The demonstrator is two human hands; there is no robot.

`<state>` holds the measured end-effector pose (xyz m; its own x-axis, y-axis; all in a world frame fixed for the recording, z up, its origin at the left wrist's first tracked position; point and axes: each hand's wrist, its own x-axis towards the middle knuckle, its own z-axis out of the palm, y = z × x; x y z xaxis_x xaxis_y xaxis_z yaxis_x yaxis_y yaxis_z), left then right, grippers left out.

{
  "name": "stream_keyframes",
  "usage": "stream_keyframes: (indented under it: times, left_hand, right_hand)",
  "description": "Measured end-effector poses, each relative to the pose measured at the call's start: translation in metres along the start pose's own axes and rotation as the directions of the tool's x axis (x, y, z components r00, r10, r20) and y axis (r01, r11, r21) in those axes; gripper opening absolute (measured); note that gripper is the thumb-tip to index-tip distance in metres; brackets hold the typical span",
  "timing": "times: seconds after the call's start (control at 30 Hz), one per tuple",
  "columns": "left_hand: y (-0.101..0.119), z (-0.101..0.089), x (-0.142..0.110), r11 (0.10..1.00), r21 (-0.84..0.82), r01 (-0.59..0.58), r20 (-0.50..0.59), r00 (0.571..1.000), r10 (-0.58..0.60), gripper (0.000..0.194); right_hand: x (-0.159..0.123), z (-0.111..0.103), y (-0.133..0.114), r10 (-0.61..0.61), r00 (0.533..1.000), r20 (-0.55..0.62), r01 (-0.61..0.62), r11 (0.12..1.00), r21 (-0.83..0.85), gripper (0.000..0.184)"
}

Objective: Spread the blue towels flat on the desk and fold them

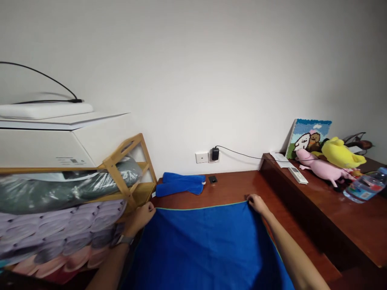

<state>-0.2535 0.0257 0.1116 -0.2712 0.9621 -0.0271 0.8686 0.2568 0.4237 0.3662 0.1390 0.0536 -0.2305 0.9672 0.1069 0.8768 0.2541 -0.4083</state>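
A large blue cloth with a pale green edge hangs spread between my two hands over the brown desk. My left hand, with a band on its wrist, pinches the cloth's far left corner. At the far right corner, my right hand is closed on the same edge, which is pulled nearly straight. Beyond the cloth, a folded blue towel lies at the back of the desk near the wall. The cloth's near end runs out of view at the bottom.
On the left stands a wooden rack with a white box on top and a purple hanging organizer below. A plug sits in the wall socket. The raised right surface holds a remote, plush toys and a water bottle.
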Motion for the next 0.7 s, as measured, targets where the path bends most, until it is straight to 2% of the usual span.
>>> stream_keyframes:
  times: [0.1, 0.17, 0.23, 0.3, 0.4, 0.5, 0.6, 0.7]
  left_hand:
    - [0.014, 0.014, -0.009, 0.998, 0.048, 0.047, -0.109, 0.993, -0.042, 0.041]
    - [0.016, 0.028, -0.025, 0.997, 0.072, 0.0, -0.188, 0.982, 0.013, 0.052]
    - [0.007, 0.048, -0.047, 0.99, 0.113, -0.087, -0.244, 0.963, 0.113, 0.059]
    - [-0.012, 0.069, -0.073, 0.974, 0.168, -0.151, -0.247, 0.95, 0.19, 0.064]
    - [-0.044, 0.092, -0.113, 0.961, 0.232, -0.153, -0.227, 0.952, 0.206, 0.07]
    - [-0.056, 0.097, -0.139, 0.947, 0.292, -0.131, -0.226, 0.953, 0.202, 0.072]
    - [-0.04, 0.089, -0.143, 0.934, 0.337, -0.114, -0.234, 0.951, 0.2, 0.07]
    - [-0.013, 0.085, -0.131, 0.926, 0.341, -0.165, -0.247, 0.934, 0.257, 0.064]
  right_hand:
    - [0.003, 0.003, -0.009, 0.061, 0.994, -0.088, -0.061, 0.998, 0.004, 0.035]
    - [-0.004, 0.01, -0.02, 0.113, 0.98, -0.165, -0.115, 0.993, -0.004, 0.04]
    - [-0.021, 0.022, -0.031, 0.126, 0.964, -0.233, -0.135, 0.99, -0.025, 0.043]
    - [-0.049, 0.038, -0.038, 0.075, 0.964, -0.254, -0.091, 0.994, -0.054, 0.043]
    - [-0.093, 0.054, -0.037, 0.011, 0.982, -0.189, -0.03, 0.995, -0.095, 0.05]
    - [-0.12, 0.052, -0.028, 0.066, 0.994, -0.092, -0.079, 0.986, -0.147, 0.059]
    - [-0.126, 0.04, -0.027, 0.129, 0.992, 0.016, -0.123, 0.97, -0.208, 0.062]
    - [-0.126, 0.033, -0.031, 0.168, 0.984, 0.059, -0.148, 0.954, -0.26, 0.066]
